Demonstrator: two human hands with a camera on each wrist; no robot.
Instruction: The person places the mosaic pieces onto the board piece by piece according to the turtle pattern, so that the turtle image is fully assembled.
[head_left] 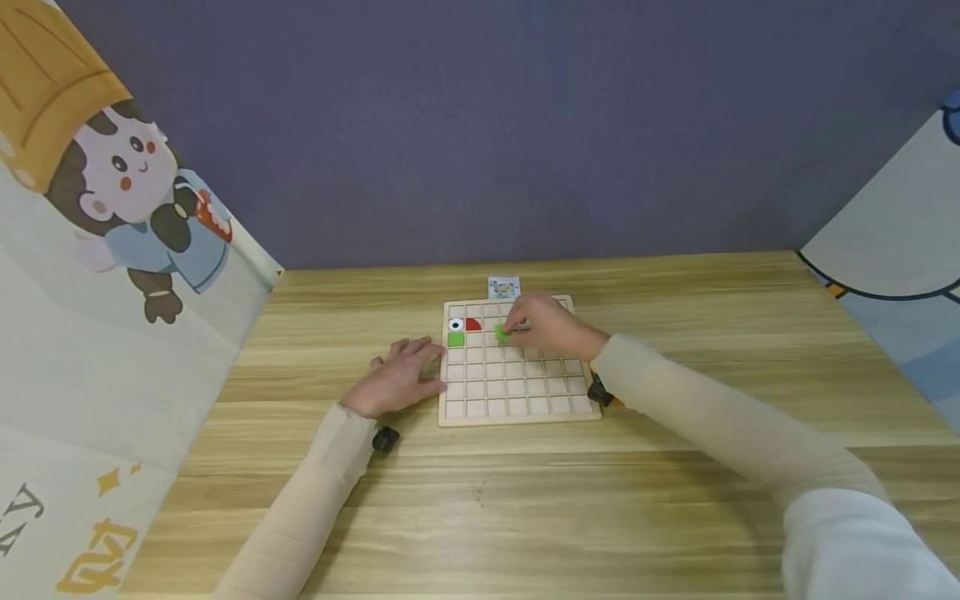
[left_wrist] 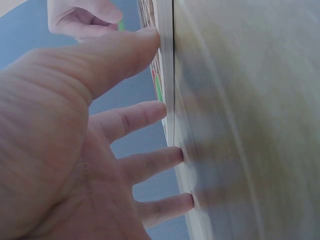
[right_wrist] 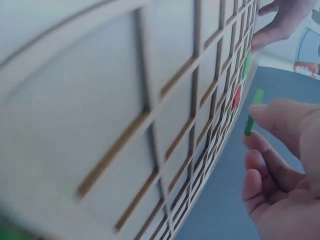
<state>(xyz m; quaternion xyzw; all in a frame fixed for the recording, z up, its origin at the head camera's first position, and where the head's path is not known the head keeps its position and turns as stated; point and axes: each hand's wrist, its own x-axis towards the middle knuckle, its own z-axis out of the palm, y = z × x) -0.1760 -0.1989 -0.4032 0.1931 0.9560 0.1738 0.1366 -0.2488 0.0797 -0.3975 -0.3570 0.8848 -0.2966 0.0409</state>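
A wooden grid board [head_left: 517,408] with raised square cells lies on the table. In its upper left cells sit an eye tile [head_left: 456,326], a red quarter-round tile [head_left: 472,324] and a green square tile [head_left: 456,340]. My right hand [head_left: 551,325] pinches another green tile [right_wrist: 254,112] between thumb and fingertip, over the upper middle of the board. At the board's left edge my left hand [head_left: 401,377] rests with fingers spread, thumb and index fingertip right at the rim.
Behind the board lies a small picture card [head_left: 504,287]. Something orange and green partly shows by the board's right side, mostly hidden under my right forearm. A dark panel [head_left: 525,133] rises along the table's far edge, with printed walls on both sides.
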